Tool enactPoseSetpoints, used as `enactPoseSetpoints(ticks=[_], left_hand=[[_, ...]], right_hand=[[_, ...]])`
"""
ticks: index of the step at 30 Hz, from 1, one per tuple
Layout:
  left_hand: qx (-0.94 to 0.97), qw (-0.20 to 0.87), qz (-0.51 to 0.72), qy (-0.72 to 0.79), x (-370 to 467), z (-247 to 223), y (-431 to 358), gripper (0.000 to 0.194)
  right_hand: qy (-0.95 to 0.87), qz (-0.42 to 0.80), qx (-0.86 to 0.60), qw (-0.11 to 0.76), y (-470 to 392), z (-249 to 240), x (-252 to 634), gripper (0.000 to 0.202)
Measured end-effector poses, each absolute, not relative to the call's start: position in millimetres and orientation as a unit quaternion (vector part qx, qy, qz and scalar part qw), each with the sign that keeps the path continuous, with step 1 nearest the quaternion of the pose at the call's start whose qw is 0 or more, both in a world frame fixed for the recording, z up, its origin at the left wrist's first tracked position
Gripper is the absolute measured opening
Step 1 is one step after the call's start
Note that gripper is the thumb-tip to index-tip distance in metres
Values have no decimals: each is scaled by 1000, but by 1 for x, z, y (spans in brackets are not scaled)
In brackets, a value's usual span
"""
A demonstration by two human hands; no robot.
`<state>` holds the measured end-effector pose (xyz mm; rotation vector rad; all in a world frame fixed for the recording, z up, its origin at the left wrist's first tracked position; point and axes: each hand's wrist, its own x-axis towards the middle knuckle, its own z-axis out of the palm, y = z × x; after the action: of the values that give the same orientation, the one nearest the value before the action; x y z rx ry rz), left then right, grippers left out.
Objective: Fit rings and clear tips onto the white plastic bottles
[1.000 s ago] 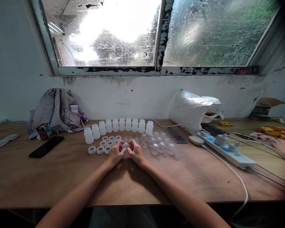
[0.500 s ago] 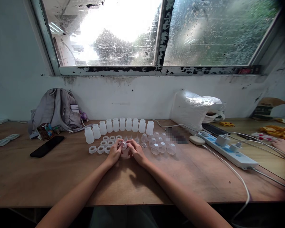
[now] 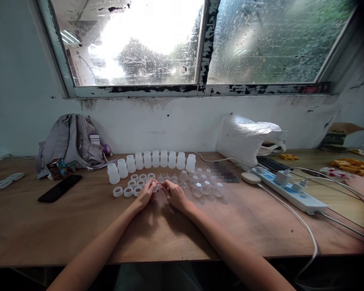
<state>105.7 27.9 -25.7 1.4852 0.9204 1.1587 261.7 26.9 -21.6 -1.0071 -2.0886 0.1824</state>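
Note:
Over the middle of the table, my left hand (image 3: 146,194) is closed around a bottle collar ring (image 3: 157,186), mostly hidden by the fingers. My right hand (image 3: 175,195) meets it from the other side, its fingertips pinched at the ring; a clear nipple may be there, but it is too small to make out. White collar rings (image 3: 128,191) lie in rows beside my left hand. Just beyond the fingers stand several clear bottle nipples (image 3: 167,178). Clear dome caps (image 3: 197,190) are grouped right of my right hand. Frosted baby bottles (image 3: 155,159) stand in a curved row behind.
A black phone (image 3: 60,188) and a grey backpack (image 3: 74,141) are on the left. To the right are a white bag (image 3: 239,141), a power strip (image 3: 291,194) and loose cables (image 3: 303,224). Another person's hand (image 3: 360,184) is at the far right edge.
The collar ring has turned between my hands and is now more covered by the fingers. My right fingertips have come closer to it. The view has shifted slightly.

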Motion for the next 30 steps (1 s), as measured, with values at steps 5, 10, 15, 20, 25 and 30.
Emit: enactPoseSetpoints(ticks=[5,10,15,20,25,30], left_hand=[[644,460,465,397,108,-21,35,33],[696,376,445,419,105,-16,32,35],[741,135,456,474,92,-8,24,28],[660,-53,520,540,66,-1,36,22],[552,-183,554,596,20,1,53,33],[447,-115,519,719,-28,-16,70,74]], right_hand=[[-853,-33,-394,342,32,-14,271,21],[-851,-56,-391,345,33,-11,274,22],[-811,-16,-423,404,35,-14,282,21],[-796,-13,-449,406,41,-20,287,27],[-797,-6,-444,410,40,-22,283,24],[-796,11,-437,419,40,-22,283,22]])
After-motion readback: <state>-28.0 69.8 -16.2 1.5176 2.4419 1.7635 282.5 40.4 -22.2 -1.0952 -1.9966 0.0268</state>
